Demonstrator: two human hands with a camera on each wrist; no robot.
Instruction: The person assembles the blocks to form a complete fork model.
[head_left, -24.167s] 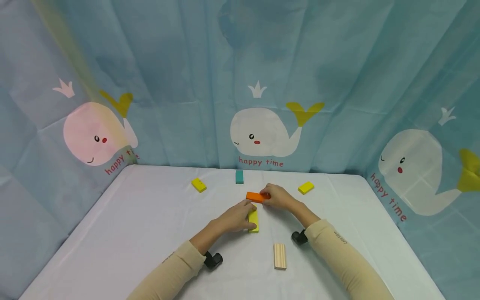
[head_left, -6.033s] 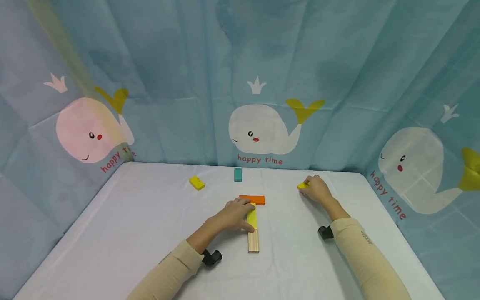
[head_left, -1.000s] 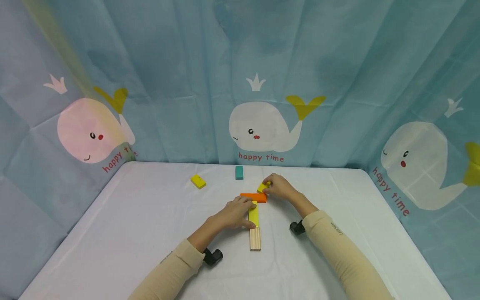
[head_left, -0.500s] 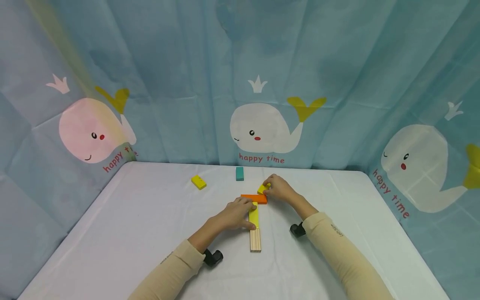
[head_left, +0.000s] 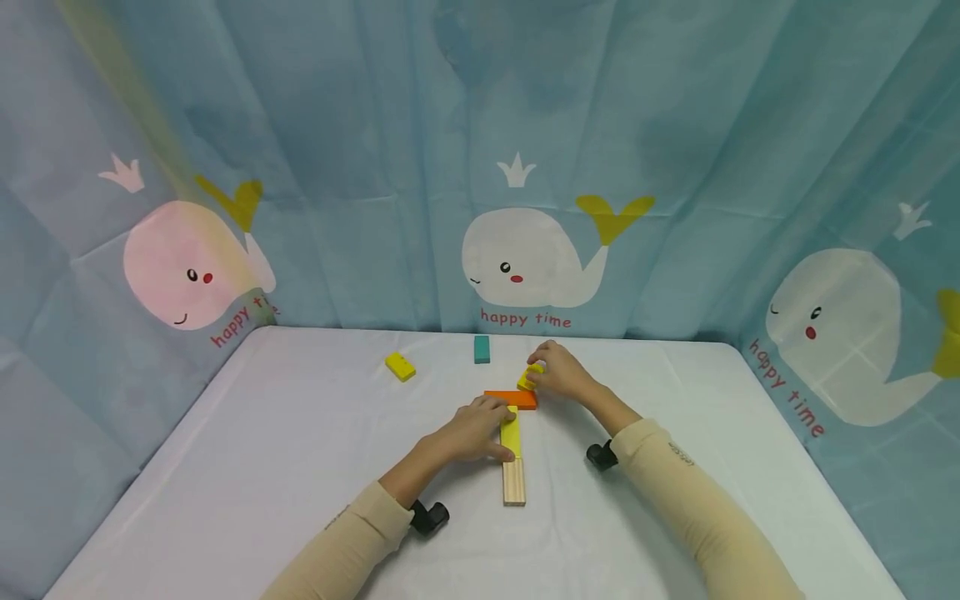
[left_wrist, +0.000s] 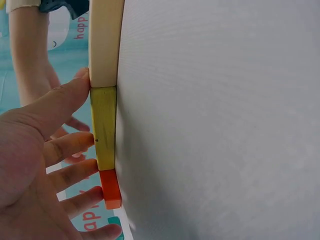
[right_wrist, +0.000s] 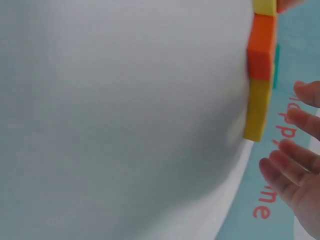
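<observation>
Right hand (head_left: 562,372) at upper centre, and the small yellow block (head_left: 525,382) sits just left of its fingertips, long axis slanting from upper right to lower left, its lower end close by the right part of the orange block (head_left: 513,400). This hand is clearly the nearer one! Down at centre, the left hand (head_left: 471,432) is spread, its fingertips resting along the long yellow block (head_left: 511,440), which points up the frame at the orange one, the plain wooden block (head_left: 513,485) below. Does the right hand have a grip? The head view nearly suggests a pinch; the right wrist view says otherwise: fingers (right_wrist: 280,180) spread, a gap showing, yellow and orange apparently touching. Left wrist view: thumb by the wood-yellow joint.
</observation>
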